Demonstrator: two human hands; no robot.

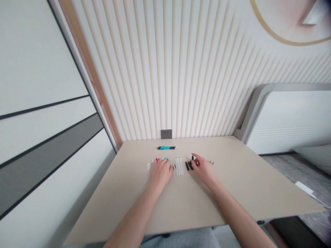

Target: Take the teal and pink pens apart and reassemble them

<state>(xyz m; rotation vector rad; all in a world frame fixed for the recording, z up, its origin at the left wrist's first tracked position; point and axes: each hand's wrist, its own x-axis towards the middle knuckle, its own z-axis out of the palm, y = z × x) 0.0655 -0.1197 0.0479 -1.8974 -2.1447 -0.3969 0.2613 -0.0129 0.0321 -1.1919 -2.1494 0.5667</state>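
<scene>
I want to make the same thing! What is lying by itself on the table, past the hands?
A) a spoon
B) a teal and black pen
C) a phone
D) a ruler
B. The pen lies alone on the table, beyond the left hand and the right hand.

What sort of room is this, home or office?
Probably a home study or similar private room, though an office can't be ruled out: a plain beige desk against a ribbed panel wall, with a wall socket.

Bright, even light; strong wide-angle edge distortion.
</scene>
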